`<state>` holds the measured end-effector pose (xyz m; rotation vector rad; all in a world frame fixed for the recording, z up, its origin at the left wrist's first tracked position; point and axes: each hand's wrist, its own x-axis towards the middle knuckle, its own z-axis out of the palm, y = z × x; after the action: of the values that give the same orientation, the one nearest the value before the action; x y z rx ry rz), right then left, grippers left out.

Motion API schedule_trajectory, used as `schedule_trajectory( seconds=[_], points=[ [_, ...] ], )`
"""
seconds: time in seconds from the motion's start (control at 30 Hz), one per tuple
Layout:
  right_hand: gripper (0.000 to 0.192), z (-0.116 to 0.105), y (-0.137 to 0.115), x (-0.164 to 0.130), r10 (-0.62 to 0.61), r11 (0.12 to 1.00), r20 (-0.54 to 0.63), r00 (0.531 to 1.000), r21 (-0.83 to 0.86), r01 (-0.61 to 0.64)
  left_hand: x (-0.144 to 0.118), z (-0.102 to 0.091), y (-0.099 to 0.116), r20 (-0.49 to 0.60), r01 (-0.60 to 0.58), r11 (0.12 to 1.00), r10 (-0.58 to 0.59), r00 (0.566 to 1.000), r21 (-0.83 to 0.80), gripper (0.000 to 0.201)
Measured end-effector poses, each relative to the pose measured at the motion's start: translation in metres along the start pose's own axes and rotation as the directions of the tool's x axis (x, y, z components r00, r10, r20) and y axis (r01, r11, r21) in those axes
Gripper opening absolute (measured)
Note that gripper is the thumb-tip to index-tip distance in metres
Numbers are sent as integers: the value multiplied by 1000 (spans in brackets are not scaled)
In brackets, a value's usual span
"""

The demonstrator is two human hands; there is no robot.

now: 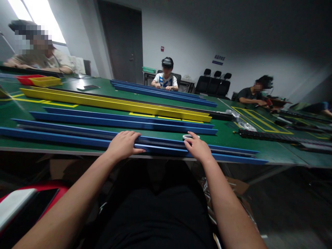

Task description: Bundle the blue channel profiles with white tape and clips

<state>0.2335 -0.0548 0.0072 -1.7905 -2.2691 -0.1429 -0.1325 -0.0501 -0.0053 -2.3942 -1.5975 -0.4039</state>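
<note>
A long blue channel point(166, 149) lies along the near edge of the table, with a dark strip point(153, 141) inside it. My left hand point(124, 145) grips this channel near its middle, thumb at the near wall and fingers across to the far one. Farther right, my right hand point(199, 148) also spans the channel, thumb and fingers over its two walls. A white ring like a tape roll point(185, 137) sits just behind my right fingers, which partly cover it. Whether they touch the ring I cannot tell.
Behind lie another blue channel point(124, 121), a long yellow channel point(114, 103) and more blue channels point(166, 92). Red point(27, 80) and yellow trays point(46, 81) stand at left. Dark strips point(280, 136) and clear plastic point(245, 122) lie at right. Several people sit around the table.
</note>
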Motion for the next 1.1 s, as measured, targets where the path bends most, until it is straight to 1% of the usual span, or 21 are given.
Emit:
schedule_trajectory(
  seconds=[0.13, 0.33, 0.47, 0.7, 0.8, 0.93, 1.0, 1.1],
  points=[
    [42, 1, -1, -2, 15, 1000, -43, 999, -2, -15, 0, 2, 0, -25, -12, 1000, 12, 1000, 10, 78],
    [43, 2, -1, -2, 24, 1000, -54, 998, 0, -24, -2, 4, -1, -74, -25, 1000, 25, 997, 2, 75],
    [41, 2, -1, -2, 59, 998, -70, 996, -7, -60, -3, 4, 0, -90, -23, 1000, 22, 996, -12, 74],
    [42, 1, -4, -9, 79, 996, -129, 988, -18, -82, -7, 2, 5, -134, -16, 999, 12, 991, -29, 62],
    [45, -1, -4, -11, 24, 999, -130, 991, -17, -27, -6, 2, 4, -135, -18, 999, 13, 991, -33, 64],
    [52, -6, -1, -10, -134, 991, -40, 990, -13, 134, -4, 3, 2, -107, -19, 999, 17, 994, -26, 68],
    [60, -8, 1, -10, -185, 983, -1, 983, -12, 185, -3, 3, 1, -96, -24, 1000, 22, 995, -17, 70],
    [75, -9, 2, -10, -218, 975, 11, 976, -34, 218, -4, 2, 2, -93, -24, 1000, 23, 995, -11, 72]
  ],
)
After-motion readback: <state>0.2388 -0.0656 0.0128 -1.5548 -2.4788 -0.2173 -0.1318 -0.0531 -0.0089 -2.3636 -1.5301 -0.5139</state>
